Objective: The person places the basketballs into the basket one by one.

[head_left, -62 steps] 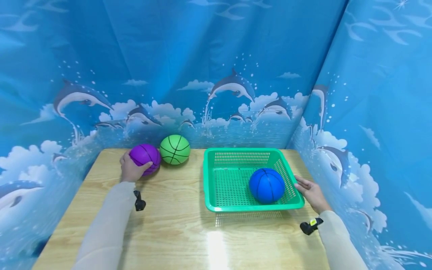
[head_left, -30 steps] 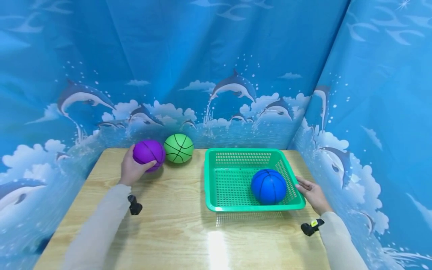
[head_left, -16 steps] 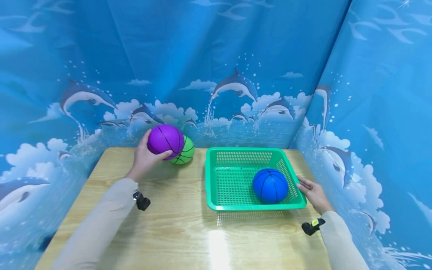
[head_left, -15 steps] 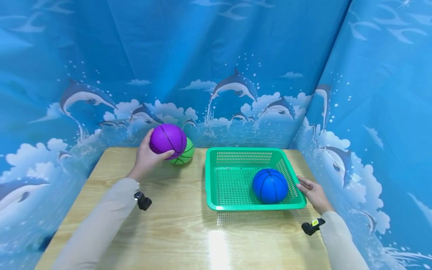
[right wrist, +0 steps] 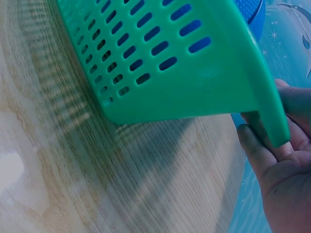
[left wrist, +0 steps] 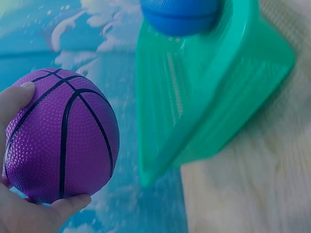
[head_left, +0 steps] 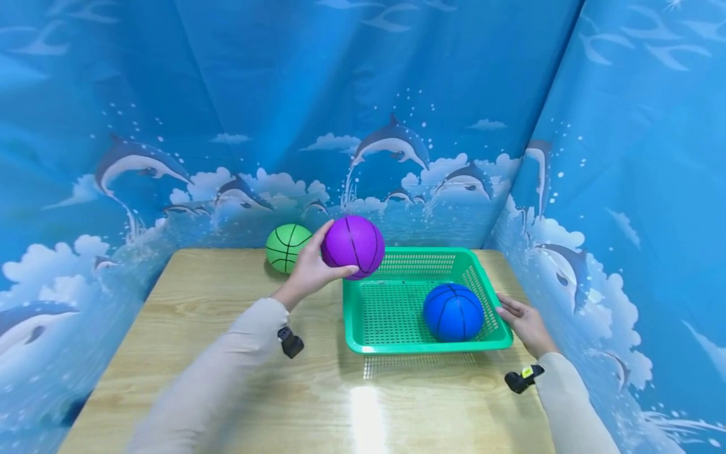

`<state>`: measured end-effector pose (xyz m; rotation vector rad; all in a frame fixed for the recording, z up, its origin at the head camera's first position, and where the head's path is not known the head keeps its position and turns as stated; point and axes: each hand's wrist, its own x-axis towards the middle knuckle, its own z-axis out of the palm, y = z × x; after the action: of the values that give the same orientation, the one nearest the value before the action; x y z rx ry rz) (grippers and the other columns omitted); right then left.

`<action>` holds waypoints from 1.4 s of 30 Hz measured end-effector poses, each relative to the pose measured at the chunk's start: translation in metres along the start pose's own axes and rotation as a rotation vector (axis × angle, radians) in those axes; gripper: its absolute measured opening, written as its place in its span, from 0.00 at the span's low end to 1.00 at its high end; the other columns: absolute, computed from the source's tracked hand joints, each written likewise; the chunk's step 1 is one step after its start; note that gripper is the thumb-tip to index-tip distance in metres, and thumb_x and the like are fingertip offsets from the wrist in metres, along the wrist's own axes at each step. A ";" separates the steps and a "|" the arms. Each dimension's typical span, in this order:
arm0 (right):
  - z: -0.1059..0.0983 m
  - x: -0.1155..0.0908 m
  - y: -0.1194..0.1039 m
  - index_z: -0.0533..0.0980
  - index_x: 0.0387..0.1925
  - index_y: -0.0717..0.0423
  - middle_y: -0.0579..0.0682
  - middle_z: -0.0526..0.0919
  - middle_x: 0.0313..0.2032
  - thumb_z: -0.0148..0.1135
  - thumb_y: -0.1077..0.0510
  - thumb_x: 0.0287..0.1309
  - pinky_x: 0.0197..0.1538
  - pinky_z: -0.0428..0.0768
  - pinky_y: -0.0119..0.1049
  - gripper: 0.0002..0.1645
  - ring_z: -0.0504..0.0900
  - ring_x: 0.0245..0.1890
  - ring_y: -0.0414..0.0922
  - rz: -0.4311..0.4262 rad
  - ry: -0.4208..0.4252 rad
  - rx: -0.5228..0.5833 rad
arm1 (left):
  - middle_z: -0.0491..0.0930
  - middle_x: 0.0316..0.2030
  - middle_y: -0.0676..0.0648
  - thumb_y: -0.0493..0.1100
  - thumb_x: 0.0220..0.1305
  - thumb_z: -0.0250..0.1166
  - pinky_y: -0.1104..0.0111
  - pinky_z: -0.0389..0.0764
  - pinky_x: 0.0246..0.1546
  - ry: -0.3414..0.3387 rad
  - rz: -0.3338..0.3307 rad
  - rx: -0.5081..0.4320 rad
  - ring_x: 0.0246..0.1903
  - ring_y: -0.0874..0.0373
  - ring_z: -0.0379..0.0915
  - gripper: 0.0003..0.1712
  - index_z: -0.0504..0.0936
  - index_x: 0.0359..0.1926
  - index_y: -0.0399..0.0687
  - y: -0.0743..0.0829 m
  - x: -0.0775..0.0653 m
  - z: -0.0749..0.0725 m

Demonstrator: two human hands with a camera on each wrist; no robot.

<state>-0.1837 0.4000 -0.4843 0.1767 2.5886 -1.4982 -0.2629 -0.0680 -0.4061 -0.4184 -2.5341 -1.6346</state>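
Note:
My left hand (head_left: 311, 268) grips a purple mini basketball (head_left: 354, 247), thumb and fingers spread around its sides. It is lifted, overlapping the back left corner of a green plastic basket (head_left: 354, 340) in the head view. The left wrist view shows the purple ball (left wrist: 63, 141) beside the basket's rim (left wrist: 214, 97). A blue ball (head_left: 454, 313) sits inside the basket at its right. My right hand (head_left: 527, 325) holds the basket's right rim; in the right wrist view its fingers (right wrist: 257, 150) reach under the rim (right wrist: 265, 92).
A green ball (head_left: 287, 248) stands at the back of the wooden table (head_left: 227, 391), left of the basket and partly behind my left hand. Blue dolphin-print curtains (head_left: 272, 94) hang behind the table and along its right side.
My left hand has raised the purple ball from the table's back left and carried it right, past the green ball, to the basket's left edge. The right hand has stayed at the rim.

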 end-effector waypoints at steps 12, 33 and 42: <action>-0.001 0.001 0.000 0.54 0.73 0.57 0.63 0.61 0.68 0.48 0.44 0.70 0.64 0.69 0.46 0.37 0.61 0.67 0.59 0.002 0.000 0.009 | 0.60 0.69 0.42 0.50 0.42 0.80 0.51 0.77 0.53 -0.157 -0.003 0.030 0.61 0.40 0.67 0.60 0.54 0.74 0.55 -0.012 0.002 0.064; -0.001 0.003 0.004 0.54 0.73 0.57 0.62 0.61 0.68 0.49 0.44 0.70 0.63 0.71 0.43 0.37 0.60 0.67 0.59 -0.001 0.000 0.021 | 0.61 0.68 0.42 0.49 0.41 0.80 0.51 0.77 0.53 -0.254 0.033 0.189 0.60 0.42 0.68 0.59 0.57 0.73 0.51 -0.037 0.015 0.087; 0.002 0.005 0.004 0.56 0.72 0.57 0.62 0.63 0.67 0.50 0.45 0.69 0.58 0.75 0.30 0.37 0.64 0.66 0.56 -0.003 0.016 0.007 | 0.60 0.68 0.41 0.50 0.40 0.81 0.50 0.76 0.55 -0.264 0.066 0.315 0.61 0.41 0.66 0.60 0.58 0.73 0.51 -0.041 0.019 0.095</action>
<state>-0.1874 0.4007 -0.4891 0.1869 2.5970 -1.5131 -0.2865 0.0060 -0.4775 -0.7152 -2.8660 -1.1948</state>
